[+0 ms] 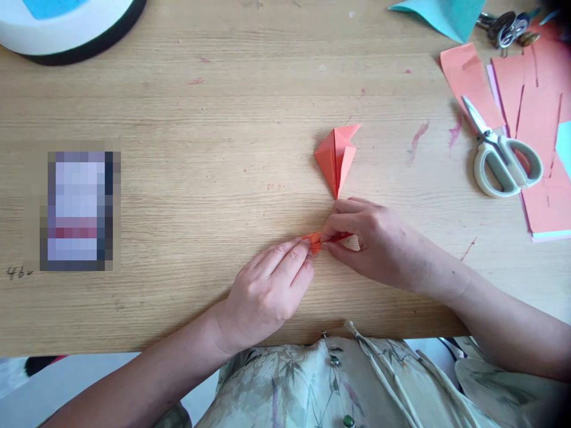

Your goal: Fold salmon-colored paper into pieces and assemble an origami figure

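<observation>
A small piece of folded orange paper (316, 242) lies on the table near its front edge, mostly covered by my fingers. My left hand (271, 284) presses its left end down, fingers close together. From the right, my right hand (363, 241) pinches the same paper between thumb and fingers; a darker orange edge shows past the thumb. Just beyond the right hand sits another folded orange paper piece (335, 157), fan-shaped with a pointed lower tip. That tip is close to the right knuckles; whether they touch I cannot tell.
White-handled scissors (506, 154) lie at the right, partly over orange paper sheets (546, 202). Behind them are a teal paper (450, 15) and several metal clips (506, 30). A blurred-out phone-like object (75, 208) lies left; a round white object (89, 30) stands far left.
</observation>
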`<state>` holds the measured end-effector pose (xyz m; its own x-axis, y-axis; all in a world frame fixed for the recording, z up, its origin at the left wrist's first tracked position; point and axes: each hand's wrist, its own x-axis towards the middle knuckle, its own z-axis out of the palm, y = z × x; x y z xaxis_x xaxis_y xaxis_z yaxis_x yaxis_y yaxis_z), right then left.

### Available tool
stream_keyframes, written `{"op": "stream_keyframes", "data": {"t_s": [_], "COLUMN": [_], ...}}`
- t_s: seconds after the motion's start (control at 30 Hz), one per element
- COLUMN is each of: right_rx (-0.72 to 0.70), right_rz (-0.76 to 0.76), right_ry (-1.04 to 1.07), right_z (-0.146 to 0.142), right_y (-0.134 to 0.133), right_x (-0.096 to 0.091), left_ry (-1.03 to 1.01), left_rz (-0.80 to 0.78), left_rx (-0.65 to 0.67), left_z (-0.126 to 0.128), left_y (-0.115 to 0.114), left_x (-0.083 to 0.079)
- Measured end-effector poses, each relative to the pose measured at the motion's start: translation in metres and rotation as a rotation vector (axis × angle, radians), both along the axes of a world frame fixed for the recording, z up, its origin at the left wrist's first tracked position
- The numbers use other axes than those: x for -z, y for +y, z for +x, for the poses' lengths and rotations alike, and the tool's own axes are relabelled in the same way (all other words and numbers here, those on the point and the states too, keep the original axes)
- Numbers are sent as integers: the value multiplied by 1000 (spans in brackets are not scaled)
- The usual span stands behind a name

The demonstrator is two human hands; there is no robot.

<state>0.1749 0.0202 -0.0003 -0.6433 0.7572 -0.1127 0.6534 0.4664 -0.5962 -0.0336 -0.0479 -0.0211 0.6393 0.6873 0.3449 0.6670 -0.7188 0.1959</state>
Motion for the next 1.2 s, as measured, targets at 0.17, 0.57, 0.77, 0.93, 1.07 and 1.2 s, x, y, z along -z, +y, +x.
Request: {"op": "stream_keyframes", "data": {"t_s": [0.17,0.57,0.77,0.93,1.07,1.2], "right_rx": [-18,-157,-321,-374,-367,-377], "right_rz": [107,423,636,623,652,658], "right_ry": [-56,-15,-28,34,81,81], "right_z": [-1,3,13,22,24,24], "right_y": [-5,-16,-19,-22,-25,-25], "right_x": [1,10,11,16,17,15], "left_ry": [21,16,0,10,41,74], "left_rz": [-7,17,28,52,40,48], "left_rx": [-6,-8,-10,-14,-5,-4], "left_z": [0,-2,-2,-1,-2,-4], "left_y": [-1,-3,-2,-1,-3,-4], "left_x": [0,0,-1,0,-1,-3]}}
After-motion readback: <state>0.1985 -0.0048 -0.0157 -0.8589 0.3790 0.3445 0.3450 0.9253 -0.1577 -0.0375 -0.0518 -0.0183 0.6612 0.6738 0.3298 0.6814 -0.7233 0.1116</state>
